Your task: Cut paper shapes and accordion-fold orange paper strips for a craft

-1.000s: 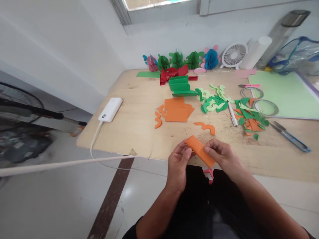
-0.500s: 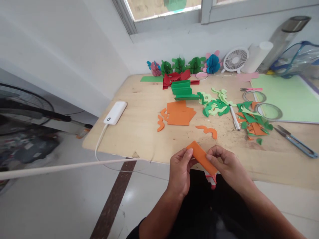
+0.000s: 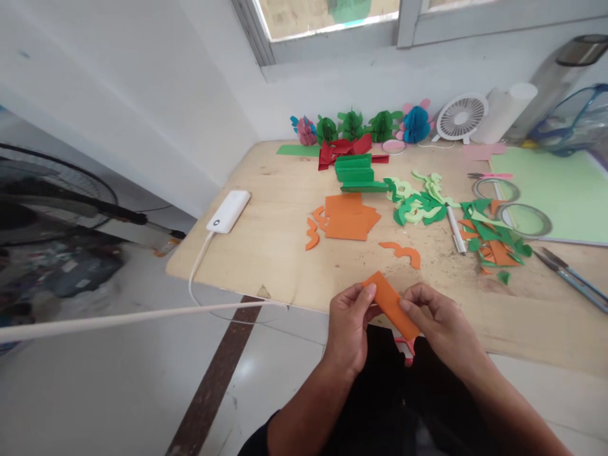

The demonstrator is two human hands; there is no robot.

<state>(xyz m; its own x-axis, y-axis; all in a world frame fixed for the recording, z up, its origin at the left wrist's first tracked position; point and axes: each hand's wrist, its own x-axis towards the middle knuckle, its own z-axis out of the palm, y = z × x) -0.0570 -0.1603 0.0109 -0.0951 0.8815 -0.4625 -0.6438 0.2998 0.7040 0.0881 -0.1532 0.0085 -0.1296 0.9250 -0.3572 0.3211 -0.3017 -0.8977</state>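
A narrow strip of folded orange paper [image 3: 392,308] slants between my hands at the table's front edge. My left hand [image 3: 350,326] pinches its upper left end, thumb on top. My right hand [image 3: 439,320] grips the strip's right side with thumb and fingers. Below the paper, red handles, probably of scissors [image 3: 407,359], show partly against the dark clothing on my lap. Just beyond my hands lies a wavy orange paper cutout [image 3: 401,251]. Farther back are stacked orange paper pieces [image 3: 349,221], with smaller curved orange cutouts [image 3: 312,235] at their left.
Green folded paper [image 3: 355,172] and red paper pieces [image 3: 344,152] lie behind. Right of them are green cutouts [image 3: 420,206], a white pen [image 3: 456,229], tape rolls [image 3: 527,220] and blue thread snips [image 3: 577,278]. A white power bank [image 3: 228,211] with a cable sits left.
The camera view has turned slightly left, so everything appears shifted right. Both hands keep hold of the orange paper, with hardly any change in grip.
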